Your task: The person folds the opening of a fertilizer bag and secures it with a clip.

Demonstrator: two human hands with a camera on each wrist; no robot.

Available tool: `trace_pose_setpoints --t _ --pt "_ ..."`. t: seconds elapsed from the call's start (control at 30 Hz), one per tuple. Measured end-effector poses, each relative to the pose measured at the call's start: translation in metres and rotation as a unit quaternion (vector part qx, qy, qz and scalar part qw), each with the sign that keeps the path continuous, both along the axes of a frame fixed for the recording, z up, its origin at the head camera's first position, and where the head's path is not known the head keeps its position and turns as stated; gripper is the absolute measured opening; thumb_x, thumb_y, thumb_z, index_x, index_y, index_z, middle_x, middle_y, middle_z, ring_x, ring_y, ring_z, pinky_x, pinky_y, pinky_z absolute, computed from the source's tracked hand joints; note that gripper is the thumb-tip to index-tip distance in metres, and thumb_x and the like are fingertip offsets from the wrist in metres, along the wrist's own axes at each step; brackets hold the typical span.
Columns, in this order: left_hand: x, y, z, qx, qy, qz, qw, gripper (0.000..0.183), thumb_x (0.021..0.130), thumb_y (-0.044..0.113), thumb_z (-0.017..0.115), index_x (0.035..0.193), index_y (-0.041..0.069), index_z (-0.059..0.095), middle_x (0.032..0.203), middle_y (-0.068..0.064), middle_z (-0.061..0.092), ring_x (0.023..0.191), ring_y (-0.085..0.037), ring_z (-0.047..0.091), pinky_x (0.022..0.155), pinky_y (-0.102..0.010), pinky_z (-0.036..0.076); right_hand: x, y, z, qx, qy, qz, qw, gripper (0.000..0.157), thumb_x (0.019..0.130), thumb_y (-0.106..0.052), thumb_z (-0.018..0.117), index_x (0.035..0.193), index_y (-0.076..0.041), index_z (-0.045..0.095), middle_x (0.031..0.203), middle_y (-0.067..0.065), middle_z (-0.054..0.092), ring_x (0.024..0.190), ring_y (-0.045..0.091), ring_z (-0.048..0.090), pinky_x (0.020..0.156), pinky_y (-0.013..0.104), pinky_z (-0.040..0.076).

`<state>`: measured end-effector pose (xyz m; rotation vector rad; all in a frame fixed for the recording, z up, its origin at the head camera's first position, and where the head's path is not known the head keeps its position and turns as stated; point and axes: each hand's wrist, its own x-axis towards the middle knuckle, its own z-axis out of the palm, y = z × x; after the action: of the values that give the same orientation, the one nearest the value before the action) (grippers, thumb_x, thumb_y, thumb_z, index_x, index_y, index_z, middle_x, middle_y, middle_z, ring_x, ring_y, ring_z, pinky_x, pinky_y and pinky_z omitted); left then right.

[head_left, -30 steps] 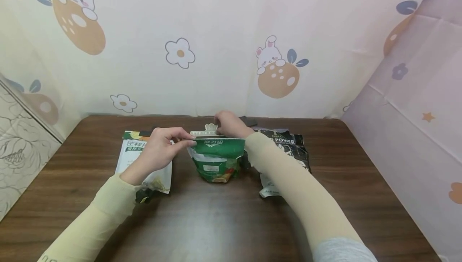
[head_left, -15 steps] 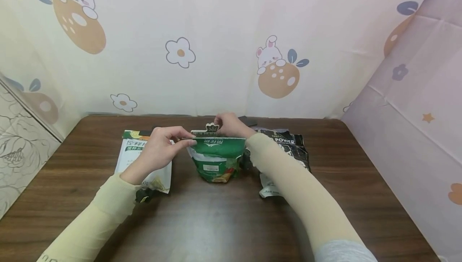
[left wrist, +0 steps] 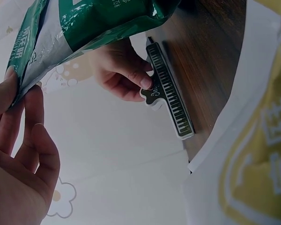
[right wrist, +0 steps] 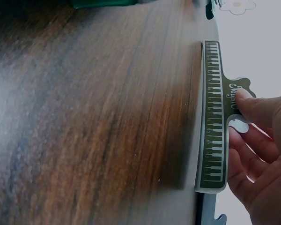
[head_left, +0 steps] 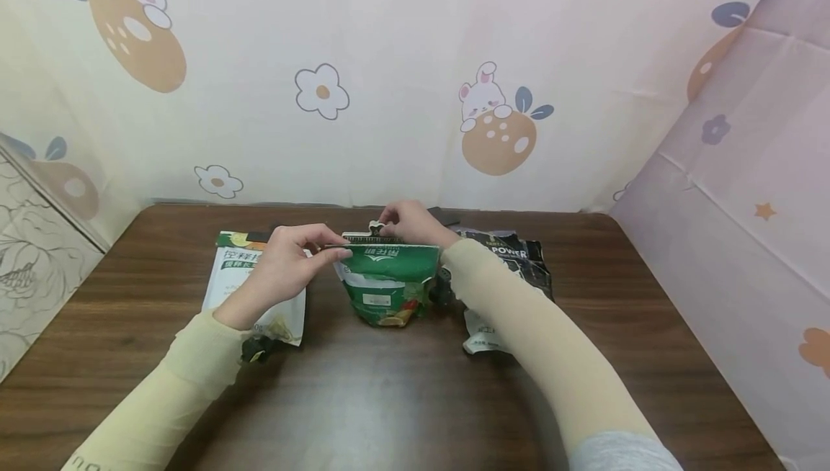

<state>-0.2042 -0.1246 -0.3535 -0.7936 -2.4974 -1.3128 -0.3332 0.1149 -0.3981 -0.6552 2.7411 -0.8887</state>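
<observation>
My left hand (head_left: pixel 292 262) pinches the upper left corner of a green printed bag (head_left: pixel 379 294) between thumb and fingers. The bag stands at the middle of the table with its top edge flat and pulled straight. Behind it, my right hand (head_left: pixel 411 222) holds a long bag clip (right wrist: pixel 213 122) by its handle. Piano keys are printed along the clip's dark face, with lettering on the handle. In the left wrist view, the clip (left wrist: pixel 171 93) is apart from the bag, near the table's back edge. The bag's top hides part of the clip in the head view.
A white pouch (head_left: pixel 223 276) lies left of the green bag, partly behind my left hand, with a small black object (head_left: pixel 257 348) at its lower end. At the right, a black printed bag (head_left: pixel 519 258) lies beyond my sleeve. A dark flat piece (head_left: pixel 444 215) sits at the back edge.
The clip has turned in my right hand, its face going from pale to dark and patterned, and now shows less above the bag. My left hand keeps its hold on the bag.
</observation>
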Motion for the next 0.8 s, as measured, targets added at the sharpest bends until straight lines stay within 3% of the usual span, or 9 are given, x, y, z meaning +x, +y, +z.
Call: trace_pose_setpoints --t 0.37,0.57,0.8 --pt "-0.001 0.0 -0.001 -0.003 -0.002 0.001 1.0 0.012 0.086 0.014 0.08 0.096 0.02 0.077 0.091 0.01 0.071 0.07 -0.014 0.061 0.054 -0.03 0.047 0.005 0.006 0.006 -0.023 0.021 -0.019 0.999 0.036 0.093 -0.015 0.072 0.126 -0.003 0.065 0.114 0.009 0.067 0.103 0.022 0.062 0.088 0.04 0.051" --pt "0.0 0.0 -0.001 0.0 -0.008 0.001 1.0 0.013 0.086 0.014 0.08 0.097 0.021 0.076 0.09 0.01 0.071 0.07 -0.016 0.061 0.054 -0.031 0.046 0.015 0.007 0.018 -0.029 0.014 -0.03 0.999 0.03 0.094 -0.018 0.072 0.121 -0.006 0.069 0.118 0.008 0.068 0.107 0.022 0.063 0.091 0.04 0.05" --pt "-0.001 0.0 -0.001 0.002 -0.014 -0.002 0.9999 0.012 0.088 0.015 0.079 0.098 0.02 0.076 0.091 0.01 0.071 0.071 -0.014 0.061 0.056 -0.031 0.048 0.025 0.011 0.036 -0.053 0.009 -0.052 0.997 0.026 0.089 -0.019 0.077 0.113 -0.008 0.071 0.105 0.004 0.07 0.096 0.02 0.063 0.081 0.038 0.051"
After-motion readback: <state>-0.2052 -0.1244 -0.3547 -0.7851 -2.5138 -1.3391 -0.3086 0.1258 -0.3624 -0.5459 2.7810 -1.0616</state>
